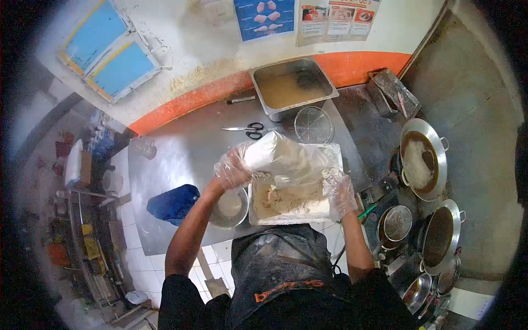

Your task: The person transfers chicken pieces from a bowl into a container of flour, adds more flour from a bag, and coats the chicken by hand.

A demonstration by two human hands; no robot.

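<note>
- Steel table (165,159) below an orange-banded wall (192,102).
- White bag (291,161) above the floury tray (253,206), long axis left to right, blunt end pointing left.
- Left hand (234,166) clamped on that end; right hand (341,193) near the other, whether gripping I cannot tell.
- Probably heavy, soft, slippery: best supported at both ends.

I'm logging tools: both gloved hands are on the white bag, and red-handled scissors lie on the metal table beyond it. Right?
The handle colour is wrong: the head view shows black-handled scissors on the metal table beyond the white bag. The gloved left hand and right hand are on it.
</note>
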